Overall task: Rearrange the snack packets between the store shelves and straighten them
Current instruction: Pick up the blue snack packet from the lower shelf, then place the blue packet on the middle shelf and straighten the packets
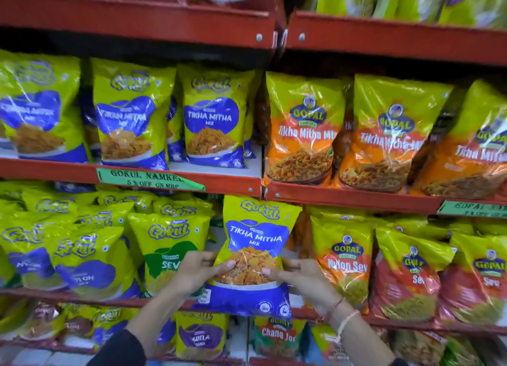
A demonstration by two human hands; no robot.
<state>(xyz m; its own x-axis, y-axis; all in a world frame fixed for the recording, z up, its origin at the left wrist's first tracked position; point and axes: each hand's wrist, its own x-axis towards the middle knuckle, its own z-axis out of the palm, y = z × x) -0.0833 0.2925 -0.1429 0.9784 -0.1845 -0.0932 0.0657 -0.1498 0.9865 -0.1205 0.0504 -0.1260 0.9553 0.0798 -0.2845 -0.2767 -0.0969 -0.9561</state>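
A green and blue Gokul Tikha Mitha Mix packet (255, 236) is held upright in front of the middle shelves. My left hand (197, 272) grips its left side and my right hand (299, 280) grips its right side, thumbs on the front. Three matching Gokul Tikha Mitha packets (214, 118) stand in a row on the red shelf (170, 177) above. Orange Gopal Tikha Mitha Mix packets (304, 129) stand to the right of them.
Gokul Sev packets (167, 253) and Gokul Nylon Sev packets (87, 261) fill the lower left shelf. Gopal Nylon Sev packets (343, 261) and red Sev packets fill the lower right. A green price tag (148, 177) hangs on the shelf edge. More packets sit above and below.
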